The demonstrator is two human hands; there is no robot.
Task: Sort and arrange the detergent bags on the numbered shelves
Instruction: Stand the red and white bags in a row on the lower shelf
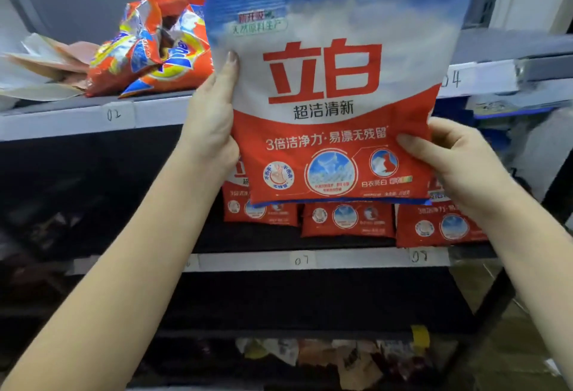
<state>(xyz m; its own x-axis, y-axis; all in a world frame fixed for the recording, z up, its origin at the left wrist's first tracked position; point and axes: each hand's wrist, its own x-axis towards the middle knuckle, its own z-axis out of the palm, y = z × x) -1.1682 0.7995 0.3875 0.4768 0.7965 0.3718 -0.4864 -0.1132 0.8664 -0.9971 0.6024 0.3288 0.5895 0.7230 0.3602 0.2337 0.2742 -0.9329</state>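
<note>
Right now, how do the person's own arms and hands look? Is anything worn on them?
Both forearms are bare up to the picture's lower edge: no sleeves, gloves, watch or bracelets show. No rings show on the left hand or the right hand. The left thumbnail is short, with a dull, natural tint; whether it is varnished I cannot tell. No marks or tattoos show.

I stand in a stockroom or shop storage area: metal shelving (pixel 217 262) with handwritten numbered labels (pixel 114 114) along its front edges, stocked with detergent bags (pixel 347 220).
</note>
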